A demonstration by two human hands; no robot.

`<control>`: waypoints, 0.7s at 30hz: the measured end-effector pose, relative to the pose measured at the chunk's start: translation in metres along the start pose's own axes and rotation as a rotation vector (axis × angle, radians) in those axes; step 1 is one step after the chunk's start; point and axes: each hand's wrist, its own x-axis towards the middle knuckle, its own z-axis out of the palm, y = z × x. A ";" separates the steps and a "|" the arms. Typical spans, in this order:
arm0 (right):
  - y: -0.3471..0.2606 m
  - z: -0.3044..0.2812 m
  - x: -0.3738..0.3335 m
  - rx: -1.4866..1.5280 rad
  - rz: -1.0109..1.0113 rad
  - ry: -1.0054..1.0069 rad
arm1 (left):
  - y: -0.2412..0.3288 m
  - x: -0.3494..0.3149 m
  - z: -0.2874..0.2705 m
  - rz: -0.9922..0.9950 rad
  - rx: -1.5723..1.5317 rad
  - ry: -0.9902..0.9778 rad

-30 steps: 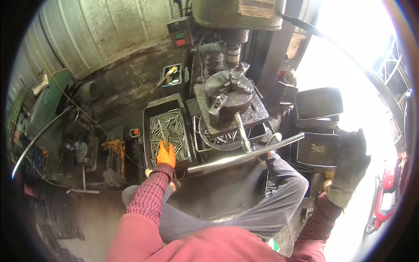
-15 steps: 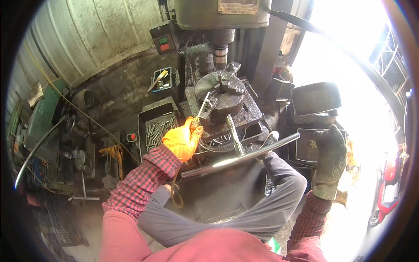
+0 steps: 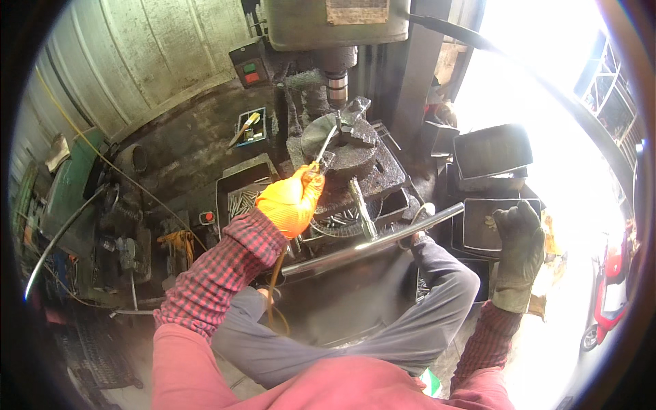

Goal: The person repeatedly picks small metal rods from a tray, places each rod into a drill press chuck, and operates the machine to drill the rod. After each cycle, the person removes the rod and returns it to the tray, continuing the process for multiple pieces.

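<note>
My left hand (image 3: pixel 292 203), in an orange glove, is closed around an air blow gun with a thin metal nozzle (image 3: pixel 328 143) and a yellowish hose (image 3: pixel 275 280) hanging below. The nozzle tip points at the round work-holding chuck (image 3: pixel 326 137) on the drill press table, close to its top. Above that chuck hangs the drill press spindle (image 3: pixel 337 87). My right hand (image 3: pixel 519 239), in a dark glove, is raised at the right beside a dark tray (image 3: pixel 482 225). Its fingers are curled in; whatever they hold, if anything, is hidden.
A long shiny bar (image 3: pixel 376 244) crosses in front of the machine, above my legs. To the left stand a bin of metal pins (image 3: pixel 240 198) and a small tray with a brush (image 3: pixel 247 127). A switch box (image 3: pixel 249 68) hangs behind. Another tray (image 3: pixel 493 154) sits at the right.
My left hand has moved forward, bringing the blow gun's nozzle over the edge of the round chuck. My right hand stays closed beside the tray. The whole view has shifted slightly.
</note>
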 end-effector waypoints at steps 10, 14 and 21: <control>-0.004 -0.003 -0.009 -0.020 -0.019 0.045 | -0.030 0.001 0.018 -0.071 -0.166 -0.012; -0.001 -0.004 -0.008 0.022 -0.019 0.050 | -0.025 -0.018 0.014 -0.126 -0.136 -0.178; 0.000 0.007 -0.010 0.057 0.017 0.066 | -0.004 -0.016 -0.020 -0.294 -0.278 -0.131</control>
